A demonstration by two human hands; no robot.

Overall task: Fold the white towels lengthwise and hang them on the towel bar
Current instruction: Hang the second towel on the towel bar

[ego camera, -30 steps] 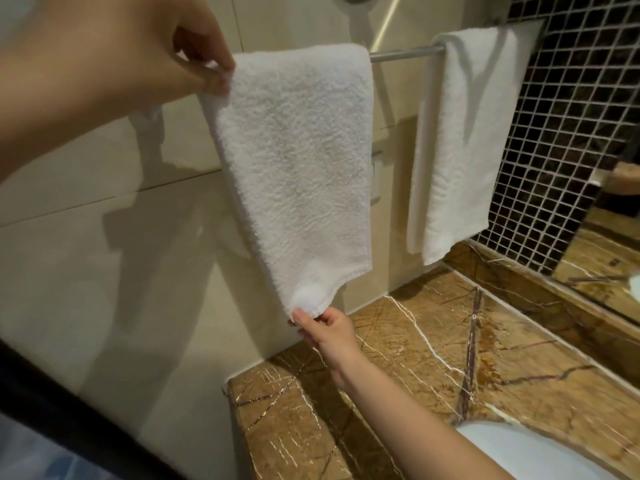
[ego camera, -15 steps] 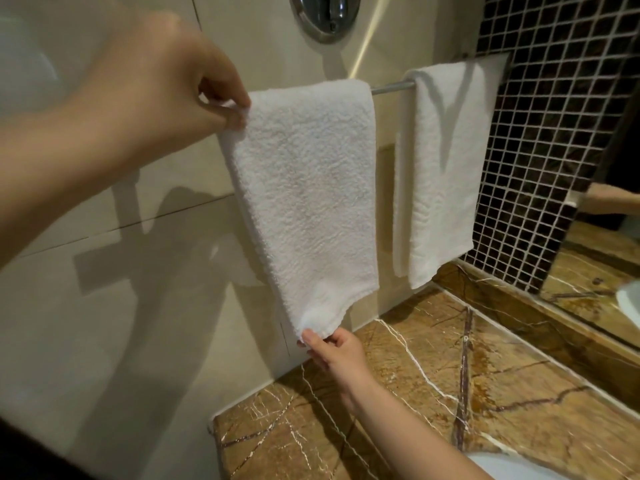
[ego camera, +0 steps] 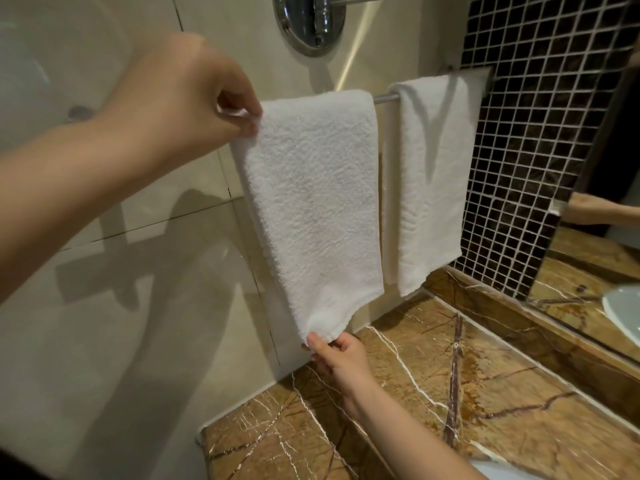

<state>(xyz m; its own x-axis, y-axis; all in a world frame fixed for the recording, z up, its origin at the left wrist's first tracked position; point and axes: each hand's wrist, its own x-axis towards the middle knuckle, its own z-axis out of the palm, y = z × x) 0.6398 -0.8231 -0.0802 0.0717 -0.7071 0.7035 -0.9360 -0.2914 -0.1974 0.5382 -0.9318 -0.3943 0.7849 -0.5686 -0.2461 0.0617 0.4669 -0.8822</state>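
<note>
A folded white towel [ego camera: 311, 209] hangs over the left part of the chrome towel bar [ego camera: 386, 97]. My left hand [ego camera: 187, 98] pinches its top left edge at the bar. Below, my right hand [ego camera: 341, 358] pinches the towel's bottom left corner, just above the counter. A second folded white towel [ego camera: 433, 181] hangs on the right part of the same bar, untouched. Both towels cover most of the bar.
A brown veined marble counter [ego camera: 467, 393] lies under the towels. Cream wall tiles stand behind, dark mosaic tiles [ego camera: 533, 133] at the right, then a mirror [ego camera: 602, 258]. A chrome wall fitting [ego camera: 311, 22] sits above the bar. A white basin rim [ego camera: 502, 471] shows at the bottom.
The view has tilted up, so the bar and towels sit lower in frame and the chrome fitting appears. Both hands keep their pinches on the left towel.
</note>
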